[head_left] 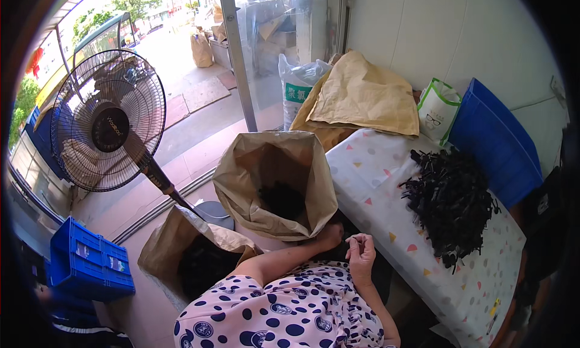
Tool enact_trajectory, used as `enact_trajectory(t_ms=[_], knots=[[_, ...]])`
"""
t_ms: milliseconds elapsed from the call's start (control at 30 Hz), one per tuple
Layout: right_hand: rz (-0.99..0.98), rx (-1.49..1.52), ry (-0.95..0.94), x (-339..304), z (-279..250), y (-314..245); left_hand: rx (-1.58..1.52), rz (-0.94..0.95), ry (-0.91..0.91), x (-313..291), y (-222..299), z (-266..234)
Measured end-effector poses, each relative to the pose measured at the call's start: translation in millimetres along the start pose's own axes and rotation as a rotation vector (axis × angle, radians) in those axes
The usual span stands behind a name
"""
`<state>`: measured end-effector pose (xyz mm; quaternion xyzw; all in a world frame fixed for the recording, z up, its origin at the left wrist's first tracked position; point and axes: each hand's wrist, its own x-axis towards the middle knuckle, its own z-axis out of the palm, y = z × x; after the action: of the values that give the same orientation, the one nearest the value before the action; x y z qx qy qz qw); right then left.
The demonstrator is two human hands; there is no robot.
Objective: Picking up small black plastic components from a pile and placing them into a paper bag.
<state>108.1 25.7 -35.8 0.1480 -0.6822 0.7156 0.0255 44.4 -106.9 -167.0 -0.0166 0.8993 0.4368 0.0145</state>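
Observation:
My left hand (330, 237) is curled closed just below the near right rim of an open brown paper sack (241, 185). What it holds, if anything, is hidden. Beside it, my right hand (361, 251) is raised with thumb and fingers pinched together. A small dark bit shows at its fingertips, too small to name. Inside the sack lies a dark heap of black pieces (282, 200). Under my left forearm stands a second open sack (158, 251), also with black pieces (205, 263) in it. On the table to my right is a pile of short black strip-like pieces (450, 200).
The table (386, 209) wears a patterned white cloth; a yellow cutter-like tool (495, 307) lies near its edge. Folded brown sacks (362, 94), a green-trimmed bag (436, 115) and a blue bin (495, 145) stand behind. A fan (109, 127) and blue crates (90, 260) are left.

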Motion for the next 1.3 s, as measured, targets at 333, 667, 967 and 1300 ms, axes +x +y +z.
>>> enact_trajectory(t_ms=[333, 667, 967, 1300], knots=[[-0.028, 0.034, 0.022, 0, -1, 0, -0.117, 0.206, 0.478, 17, 3, 6], [-0.027, 0.025, 0.096, -7, -9, -6, 0.079, 0.301, 0.291, -45, -1, 6], [-0.109, 0.143, 0.325, 30, -59, -52, -0.69, 0.27, -0.174, -53, 123, -86], [0.012, 0.012, 0.118, -5, -60, -31, -0.73, 0.033, -0.588, -52, 141, -76]])
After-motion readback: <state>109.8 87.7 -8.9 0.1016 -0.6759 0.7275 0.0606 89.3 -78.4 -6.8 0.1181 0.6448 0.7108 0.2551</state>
